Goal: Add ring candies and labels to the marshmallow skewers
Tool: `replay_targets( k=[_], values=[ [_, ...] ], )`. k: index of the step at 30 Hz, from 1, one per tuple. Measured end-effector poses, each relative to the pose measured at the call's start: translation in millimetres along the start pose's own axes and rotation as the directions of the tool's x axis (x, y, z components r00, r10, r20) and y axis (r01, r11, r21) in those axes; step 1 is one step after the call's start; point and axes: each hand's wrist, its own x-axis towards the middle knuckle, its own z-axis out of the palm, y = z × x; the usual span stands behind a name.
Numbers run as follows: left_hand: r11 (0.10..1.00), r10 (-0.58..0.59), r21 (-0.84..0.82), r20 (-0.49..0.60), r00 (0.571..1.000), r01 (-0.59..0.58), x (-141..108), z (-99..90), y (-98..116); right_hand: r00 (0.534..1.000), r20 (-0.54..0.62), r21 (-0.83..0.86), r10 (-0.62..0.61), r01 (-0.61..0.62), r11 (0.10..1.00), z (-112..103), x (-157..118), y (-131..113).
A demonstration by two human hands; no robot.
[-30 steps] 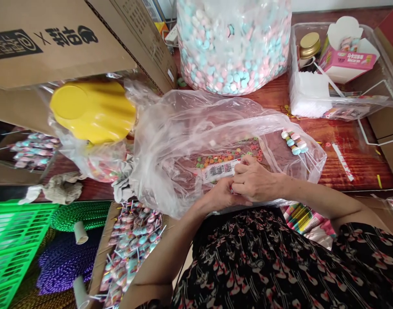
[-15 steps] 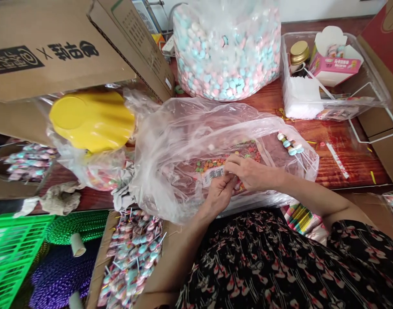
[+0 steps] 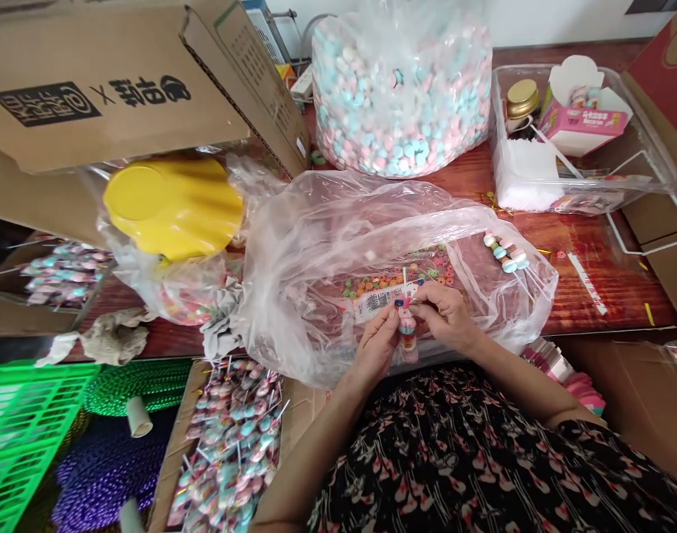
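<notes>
Between my two hands is a small wrapped candy stick (image 3: 408, 333), its white stick pointing away from me and its candy part hanging toward me. My left hand (image 3: 378, 339) pinches it from the left at the wrapper's neck. From the right, my right hand (image 3: 445, 317) holds the same wrapper with closed fingers. Under both hands lies a large clear plastic bag (image 3: 316, 222) with ring-shaped candies (image 3: 371, 283) and a printed label (image 3: 376, 300) showing. Unwrapped candy skewers (image 3: 505, 253) rest on the bag's right part.
A big bag of pastel candies (image 3: 399, 111) stands behind. A clear tub (image 3: 587, 194) is at the back right, a yellow bowl (image 3: 172, 207) and cardboard box (image 3: 110, 89) at left. Wrapped skewers (image 3: 232, 444) fill a box below the table's edge.
My hands have moved apart and turned, so the wrapped candy stick now shows between them. The whole view has shifted slightly.
</notes>
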Motion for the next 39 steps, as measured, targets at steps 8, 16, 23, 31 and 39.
replay_targets(
  k=[8, 16, 23, 31, 39],
  values=[
    [0.981, -0.158, -0.075, 0.217, 0.963, 0.177, -2.3, -15.3, 8.1, 0.987, -0.043, -0.083, -0.155, 0.151, 0.985, 20.5, -3.0, 5.7],
    [0.936, -0.332, 0.043, 0.438, 0.835, 0.35, 2.0, -31.8, 20.0, 0.721, 0.444, -0.486, -0.533, 0.693, 0.532, -23.6, -0.4, 1.7],
    [0.873, -0.48, 0.424, 0.658, 0.58, 0.242, 14.9, -30.9, 30.3, 0.667, 0.587, -0.475, -0.458, 0.743, 0.472, -33.8, -20.7, 0.8],
    [0.08, 0.095, 0.754, 0.646, 0.758, -0.652, -3.2, -23.9, 18.0, 0.913, 0.386, -0.628, 0.131, 0.156, 0.762, -16.1, -33.9, 1.0],
    [0.081, 0.245, 0.797, 0.566, 0.787, -0.599, 5.3, -27.1, 0.6, 0.955, 0.295, -0.655, 0.016, 0.19, 0.731, -18.1, -35.5, -3.1]
  ],
)
